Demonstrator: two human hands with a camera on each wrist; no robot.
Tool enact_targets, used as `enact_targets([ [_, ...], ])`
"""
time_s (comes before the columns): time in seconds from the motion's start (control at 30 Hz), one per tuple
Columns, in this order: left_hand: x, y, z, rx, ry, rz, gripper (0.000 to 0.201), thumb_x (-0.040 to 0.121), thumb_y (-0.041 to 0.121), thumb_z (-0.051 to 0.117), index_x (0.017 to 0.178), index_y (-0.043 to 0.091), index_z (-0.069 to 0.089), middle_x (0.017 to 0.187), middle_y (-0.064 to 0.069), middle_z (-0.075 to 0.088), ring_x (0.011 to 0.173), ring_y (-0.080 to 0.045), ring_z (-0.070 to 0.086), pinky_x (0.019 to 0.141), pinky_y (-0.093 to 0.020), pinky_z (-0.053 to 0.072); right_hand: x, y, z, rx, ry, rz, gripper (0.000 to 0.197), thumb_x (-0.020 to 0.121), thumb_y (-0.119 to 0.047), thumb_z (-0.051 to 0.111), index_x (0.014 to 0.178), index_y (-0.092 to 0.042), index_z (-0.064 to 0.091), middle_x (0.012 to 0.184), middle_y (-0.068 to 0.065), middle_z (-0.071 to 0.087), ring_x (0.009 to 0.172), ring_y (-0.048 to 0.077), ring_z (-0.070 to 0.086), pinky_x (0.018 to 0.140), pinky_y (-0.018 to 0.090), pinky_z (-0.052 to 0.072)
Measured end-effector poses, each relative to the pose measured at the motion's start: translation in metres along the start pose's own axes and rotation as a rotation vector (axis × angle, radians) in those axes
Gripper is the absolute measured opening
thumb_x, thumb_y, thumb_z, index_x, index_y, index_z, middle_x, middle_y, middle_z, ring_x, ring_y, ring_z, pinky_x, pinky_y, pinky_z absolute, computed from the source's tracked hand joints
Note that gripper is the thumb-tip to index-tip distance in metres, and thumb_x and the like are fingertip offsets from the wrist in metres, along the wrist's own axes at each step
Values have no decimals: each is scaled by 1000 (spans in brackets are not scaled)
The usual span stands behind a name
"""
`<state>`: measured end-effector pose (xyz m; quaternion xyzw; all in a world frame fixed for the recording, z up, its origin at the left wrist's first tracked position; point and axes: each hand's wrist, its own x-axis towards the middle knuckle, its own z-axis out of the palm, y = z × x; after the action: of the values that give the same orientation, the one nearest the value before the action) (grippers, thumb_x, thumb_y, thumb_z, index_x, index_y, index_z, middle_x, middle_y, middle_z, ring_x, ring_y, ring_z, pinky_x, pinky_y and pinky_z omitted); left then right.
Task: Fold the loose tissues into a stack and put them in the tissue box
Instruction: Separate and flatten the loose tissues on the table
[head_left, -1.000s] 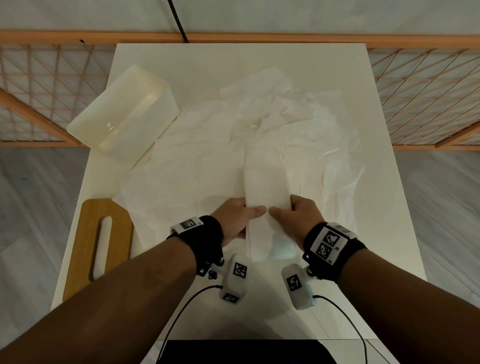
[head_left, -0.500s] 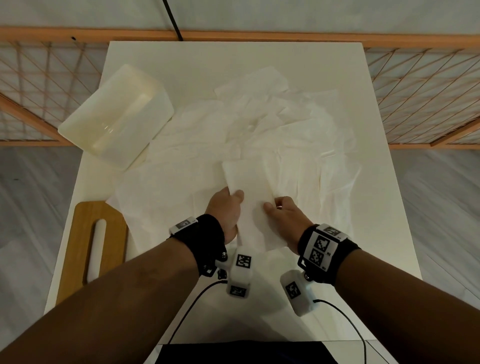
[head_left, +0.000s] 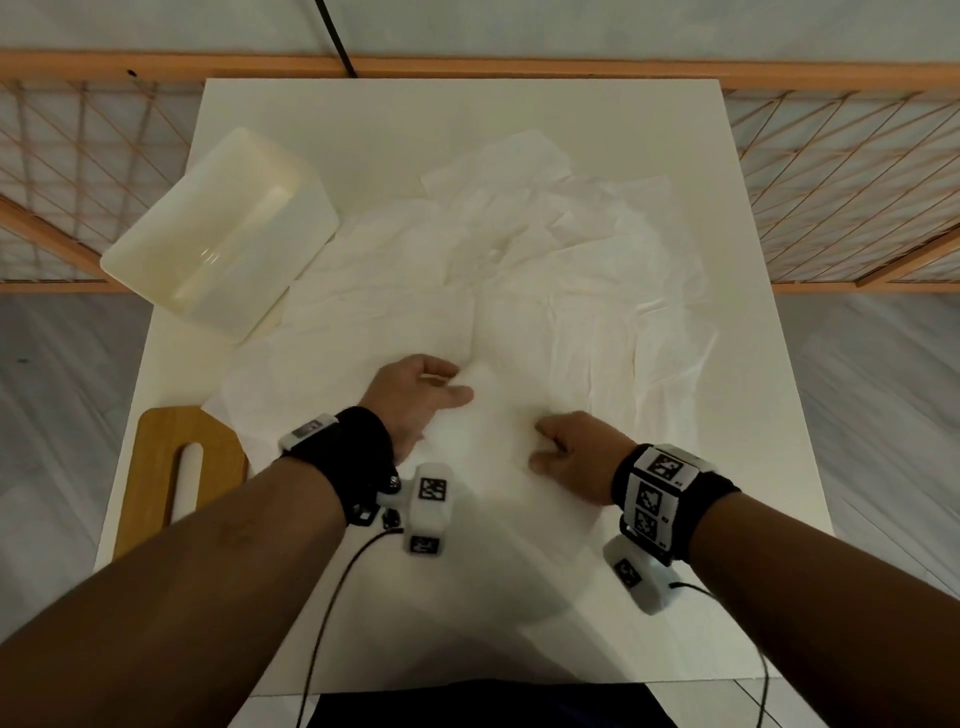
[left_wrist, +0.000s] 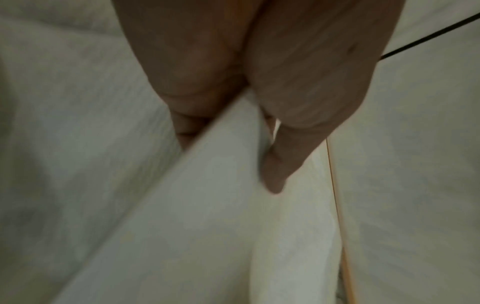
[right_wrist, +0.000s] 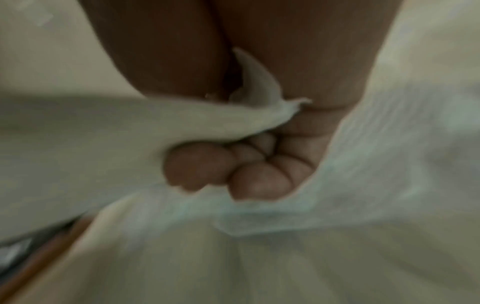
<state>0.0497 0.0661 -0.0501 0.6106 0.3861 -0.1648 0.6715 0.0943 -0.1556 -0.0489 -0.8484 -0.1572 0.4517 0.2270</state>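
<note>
tissue (head_left: 488, 431): thin, limp, tears easily, lifted just above the loose tissues (head_left: 597, 312) on the desk (head_left: 675, 135) | left hand (head_left: 415, 400) grip pinches its edge | right hand (head_left: 576, 457) grip curled, pinching a corner | judgement: hold by edges, pull lightly | tissue box (head_left: 218, 234) far left, apart

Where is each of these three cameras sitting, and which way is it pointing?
Head: worn on the head, looking down at the table, tissue box and both forearms.
Left wrist: looks along the left hand, whose fingers pinch a folded tissue.
Right wrist: looks along the right hand, curled round that tissue's other edge.
Shared: all three show the folded tissue and the hands gripping it.
</note>
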Motion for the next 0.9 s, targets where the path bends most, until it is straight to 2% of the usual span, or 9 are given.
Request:
enact_targets([
  [0.1,1,4,-20,530,-210,2,29,75,-4,84,96,11,70,87,-11,73,79,-28,71,69,-38,61,-2,2,4,-265,-168,28,31,94,-35,68,72,-27,48,87,-6,49,87,19,50,79,25,36],
  [0.23,-14,-7,-22,1010,-576,-83,23,79,3,81,90,19,69,75,-2,75,63,-13,71,56,-26,55,-5,2,8,-355,-218,11,21,88,-35,76,98,-17,71,91,-6,59,88,17,57,79,25,44],
  [0.33,-22,-17,-16,1186,-680,-103,12,80,9,79,84,17,70,66,0,74,55,-9,69,54,-24,53,-11,-5,12,-428,-209,3,20,83,-38,81,86,-21,70,85,-7,61,87,17,60,76,24,46],
  [0.43,-26,-27,-8,1303,-642,-54,12,81,9,78,83,12,66,63,2,70,53,-7,69,55,-23,54,-14,-12,4,-496,-88,19,38,85,-58,73,81,-23,61,83,-7,60,84,16,61,77,30,53],
  [0.53,-30,-30,-6,1321,-619,-28,20,82,9,77,82,17,59,64,-1,68,53,-7,69,53,-21,51,-3,-15,-12,-178,250,91,39,87,-62,68,93,-25,57,89,-6,63,82,13,61,73,29,53],
  [0.6,-32,-28,-8,1334,-619,-26,23,82,18,81,83,17,59,67,-3,71,58,-10,73,58,-24,53,9,-17,-19,64,365,178,45,84,-59,73,106,-24,54,97,-6,64,86,12,62,71,25,50],
  [0.67,-35,-22,-10,1354,-596,-9,35,77,39,86,80,14,61,70,-3,75,60,-11,74,61,-27,56,19,-17,-21,212,393,245,53,80,-56,79,114,-24,54,100,-7,66,91,13,64,75,27,52],
  [0.77,-31,-8,-9,1370,-433,185,48,76,60,79,79,13,67,75,2,73,66,-12,68,60,-23,49,28,-15,-18,318,428,295,51,76,-47,87,111,-23,58,101,-6,69,93,15,66,81,30,55],
  [0.9,-15,7,-4,1070,-176,304,29,84,42,80,92,20,63,88,6,65,81,-14,61,62,-18,41,34,-19,-15,374,440,282,23,80,-34,85,88,-22,66,86,-5,70,81,16,68,71,29,56],
])
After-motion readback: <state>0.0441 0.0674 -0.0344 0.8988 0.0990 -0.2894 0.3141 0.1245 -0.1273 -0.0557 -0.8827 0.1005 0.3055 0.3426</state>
